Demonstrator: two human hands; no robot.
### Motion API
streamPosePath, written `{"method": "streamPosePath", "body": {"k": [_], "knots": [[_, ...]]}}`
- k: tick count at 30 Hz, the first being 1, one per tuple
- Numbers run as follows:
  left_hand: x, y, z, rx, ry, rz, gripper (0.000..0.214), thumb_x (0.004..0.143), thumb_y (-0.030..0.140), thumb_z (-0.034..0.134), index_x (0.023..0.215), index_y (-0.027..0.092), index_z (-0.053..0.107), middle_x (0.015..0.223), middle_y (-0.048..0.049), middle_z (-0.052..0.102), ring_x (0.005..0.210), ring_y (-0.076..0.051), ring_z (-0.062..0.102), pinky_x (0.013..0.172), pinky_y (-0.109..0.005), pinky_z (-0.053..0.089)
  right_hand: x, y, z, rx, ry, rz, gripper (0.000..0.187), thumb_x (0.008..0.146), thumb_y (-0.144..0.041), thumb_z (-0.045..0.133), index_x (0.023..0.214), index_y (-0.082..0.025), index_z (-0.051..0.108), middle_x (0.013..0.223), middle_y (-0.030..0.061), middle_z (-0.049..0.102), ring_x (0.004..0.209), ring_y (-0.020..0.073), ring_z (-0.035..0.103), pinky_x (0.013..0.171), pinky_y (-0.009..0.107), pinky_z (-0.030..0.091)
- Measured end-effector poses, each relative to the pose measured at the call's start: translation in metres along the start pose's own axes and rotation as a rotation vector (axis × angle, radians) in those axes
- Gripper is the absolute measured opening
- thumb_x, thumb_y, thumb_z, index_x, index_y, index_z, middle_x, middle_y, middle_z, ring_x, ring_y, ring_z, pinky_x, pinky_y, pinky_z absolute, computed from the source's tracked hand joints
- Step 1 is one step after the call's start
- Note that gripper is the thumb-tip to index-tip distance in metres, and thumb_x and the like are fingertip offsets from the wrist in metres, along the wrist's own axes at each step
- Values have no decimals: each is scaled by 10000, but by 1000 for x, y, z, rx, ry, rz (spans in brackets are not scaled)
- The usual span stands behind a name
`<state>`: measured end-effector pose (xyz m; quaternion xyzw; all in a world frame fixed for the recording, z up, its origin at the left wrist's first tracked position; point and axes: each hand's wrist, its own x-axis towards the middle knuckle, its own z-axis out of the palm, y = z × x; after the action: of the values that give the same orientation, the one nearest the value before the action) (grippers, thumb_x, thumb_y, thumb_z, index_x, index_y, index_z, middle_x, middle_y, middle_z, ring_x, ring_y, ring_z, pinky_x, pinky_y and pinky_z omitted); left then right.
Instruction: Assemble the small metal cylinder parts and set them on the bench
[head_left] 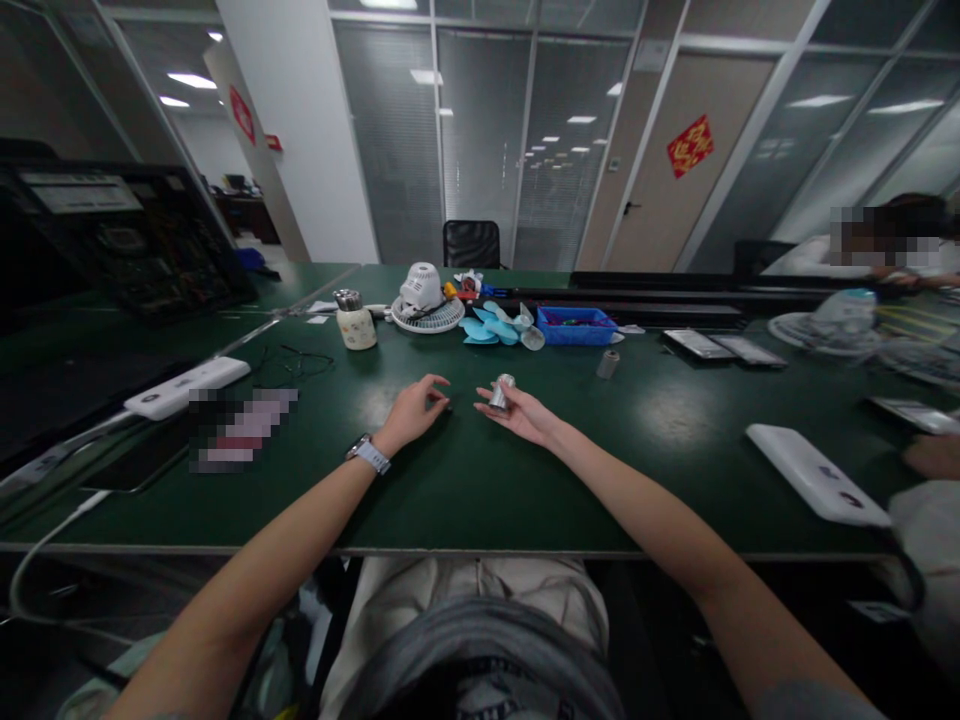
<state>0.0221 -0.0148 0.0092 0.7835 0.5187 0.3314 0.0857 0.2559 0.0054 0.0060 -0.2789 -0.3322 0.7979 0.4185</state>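
Observation:
My right hand [525,412] is palm up above the table, its fingers around a small silver metal cylinder [500,391] held nearly upright. To the left, my left hand [414,410] hovers with its fingers apart and slightly bent, with nothing in it. A gap separates the two hands. A similar grey metal cylinder [608,364] stands on the green table [465,490], to the right of and beyond my right hand. Past the hands lie blue fan blades [491,325] and a white fan housing with its round grille [427,312].
A blue basket [576,328] with small parts sits at the back. A cream bottle [355,322] stands left of the fan. White power strips [817,475] lie at both sides, and a phone [142,455] at left. Another person [926,540] is at the right edge.

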Motion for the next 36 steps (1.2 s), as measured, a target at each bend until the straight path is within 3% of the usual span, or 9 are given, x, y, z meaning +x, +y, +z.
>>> {"method": "streamPosePath", "body": {"k": [5, 9, 12, 16, 21, 24, 31, 36], "knots": [[0, 0, 0, 3, 7, 3, 285, 841, 291, 552, 1114, 211, 526, 895, -31, 714, 832, -206, 646, 760, -342, 475, -3, -3, 2, -28, 5, 4, 294, 938, -291, 475, 1215, -199, 508, 1017, 72, 645, 870, 178, 703, 842, 335, 559], [0, -2, 1, -3, 10, 10, 290, 842, 294, 550, 1119, 214, 522, 901, -31, 716, 821, -202, 646, 763, -343, 477, -2, 1, 4, -78, 27, -55, 315, 880, -256, 569, 1191, -207, 558, 898, 29, 623, 863, 166, 694, 911, 358, 526], [0, -3, 1, -9, 9, 2, 290, 841, 295, 554, 1119, 218, 523, 904, -31, 716, 834, -201, 647, 770, -341, 477, -1, 9, 4, -237, 54, -204, 395, 761, -183, 699, 1144, -225, 613, 954, 7, 633, 899, 147, 666, 983, 370, 472], [0, -2, 0, -19, 12, -3, 295, 840, 294, 557, 1123, 217, 525, 905, -31, 715, 836, -201, 644, 775, -343, 475, -4, 15, 3, -613, 75, -423, 468, 619, -176, 800, 1069, -238, 688, 960, 1, 632, 964, 153, 608, 1042, 376, 398], [0, 0, 0, -29, 16, 1, 294, 833, 283, 563, 1116, 208, 527, 898, -34, 712, 831, -201, 639, 773, -346, 473, -7, 15, -1, -855, 34, -582, 404, 651, -223, 779, 1045, -268, 707, 1067, 24, 593, 1030, 167, 576, 1033, 366, 395], [0, 0, 0, -25, 12, -9, 293, 833, 278, 565, 1115, 208, 528, 900, -37, 714, 831, -203, 640, 770, -347, 473, -6, 14, -2, -880, 28, -632, 379, 668, -232, 762, 1040, -270, 706, 1108, 28, 610, 1084, 179, 562, 1057, 379, 368], [0, 0, 0, -26, 7, -11, 294, 835, 289, 560, 1118, 216, 526, 903, -34, 717, 822, -202, 647, 769, -349, 479, -4, 15, -2, -825, 31, -588, 422, 665, -221, 758, 1080, -239, 686, 1065, 21, 651, 1035, 180, 600, 1041, 380, 390], [0, -1, 0, -24, 9, -11, 288, 835, 290, 559, 1112, 220, 528, 898, -32, 716, 843, -204, 649, 778, -348, 482, -1, 16, -1, -678, 31, -565, 424, 660, -192, 753, 1073, -228, 662, 1127, 23, 656, 1083, 169, 597, 1061, 368, 384]]}}
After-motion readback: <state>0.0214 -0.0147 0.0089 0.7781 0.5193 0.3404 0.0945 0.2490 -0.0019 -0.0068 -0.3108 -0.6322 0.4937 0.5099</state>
